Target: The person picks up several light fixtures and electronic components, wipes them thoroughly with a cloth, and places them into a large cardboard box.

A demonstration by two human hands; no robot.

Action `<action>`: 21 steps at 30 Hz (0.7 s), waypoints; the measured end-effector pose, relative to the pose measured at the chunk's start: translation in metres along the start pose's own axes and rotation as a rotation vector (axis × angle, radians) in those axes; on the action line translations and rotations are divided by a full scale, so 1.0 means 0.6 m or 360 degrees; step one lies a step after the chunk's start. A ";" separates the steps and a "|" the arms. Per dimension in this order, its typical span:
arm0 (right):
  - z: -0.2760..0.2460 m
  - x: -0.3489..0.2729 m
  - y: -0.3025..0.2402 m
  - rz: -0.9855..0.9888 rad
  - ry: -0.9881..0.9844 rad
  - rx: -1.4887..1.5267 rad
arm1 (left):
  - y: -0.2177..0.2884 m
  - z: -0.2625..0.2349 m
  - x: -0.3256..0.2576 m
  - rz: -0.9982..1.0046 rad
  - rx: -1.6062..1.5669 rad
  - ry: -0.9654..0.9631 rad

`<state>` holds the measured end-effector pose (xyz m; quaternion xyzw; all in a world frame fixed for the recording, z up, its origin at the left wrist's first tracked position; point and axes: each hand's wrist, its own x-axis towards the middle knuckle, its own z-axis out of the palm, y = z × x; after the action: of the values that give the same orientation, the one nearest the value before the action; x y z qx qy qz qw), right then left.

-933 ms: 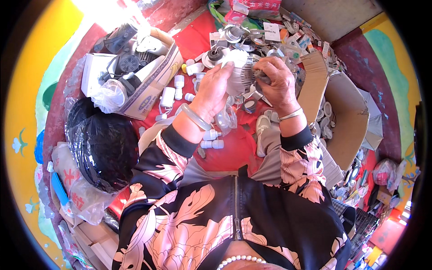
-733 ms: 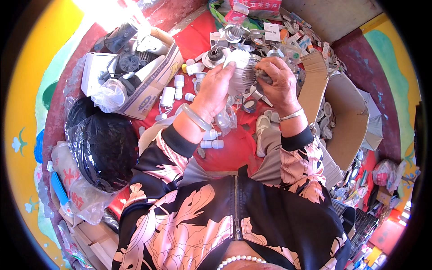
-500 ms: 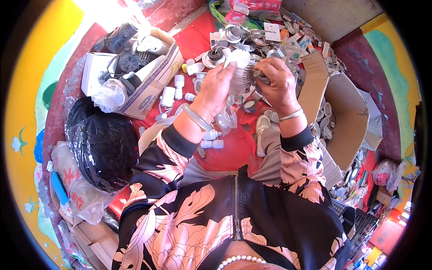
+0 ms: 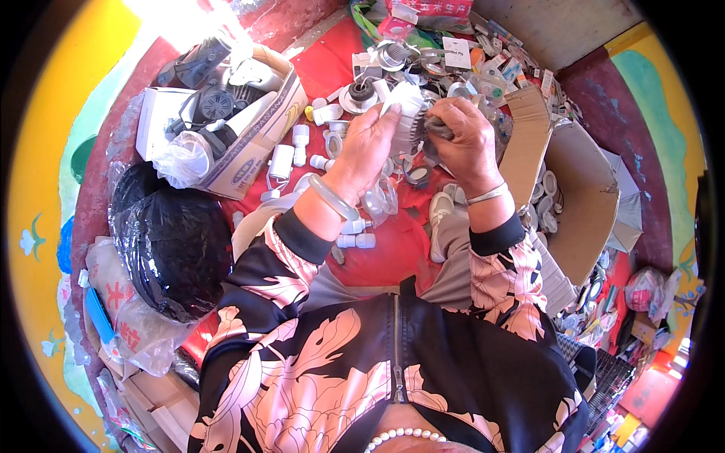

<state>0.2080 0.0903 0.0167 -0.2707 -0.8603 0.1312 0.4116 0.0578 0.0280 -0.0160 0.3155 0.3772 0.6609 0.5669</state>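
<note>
My left hand (image 4: 371, 145) grips a white ribbed plastic pipe fitting (image 4: 408, 102) held above the red floor cloth. Against its right end, my right hand (image 4: 462, 132) is closed around a grey round threaded part (image 4: 434, 127). Both hands meet in the upper middle of the view. A pale green bangle sits on my left wrist and a thin silver bangle on my right. Clear plastic bags (image 4: 380, 200) hang just below the hands. Much of both parts is hidden by my fingers.
A cardboard box (image 4: 253, 155) of dark fittings stands at upper left, a black plastic bag (image 4: 177, 245) at left. White pipe fittings (image 4: 281, 160) lie scattered on the red cloth (image 4: 377, 257). An open cardboard box (image 4: 585, 196) with white rings is at right. Packets pile at the top.
Both hands have shifted only slightly around the two joined parts; the rest stays where it was.
</note>
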 end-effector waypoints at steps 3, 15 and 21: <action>0.000 0.000 -0.001 0.0069 0.0015 0.0092 | -0.010 -0.008 0.006 0.0154 0.0363 -0.0016; -0.008 0.005 -0.015 0.0138 -0.0091 0.0205 | 0.000 -0.006 0.004 0.0147 0.0689 -0.0031; -0.013 0.007 -0.005 0.0694 0.0041 0.1121 | -0.006 -0.012 0.014 0.0055 0.0287 -0.0037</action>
<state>0.2105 0.0901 0.0255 -0.2908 -0.6800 0.4983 0.4523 0.0523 0.0353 -0.0226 0.3793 0.4230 0.6304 0.5289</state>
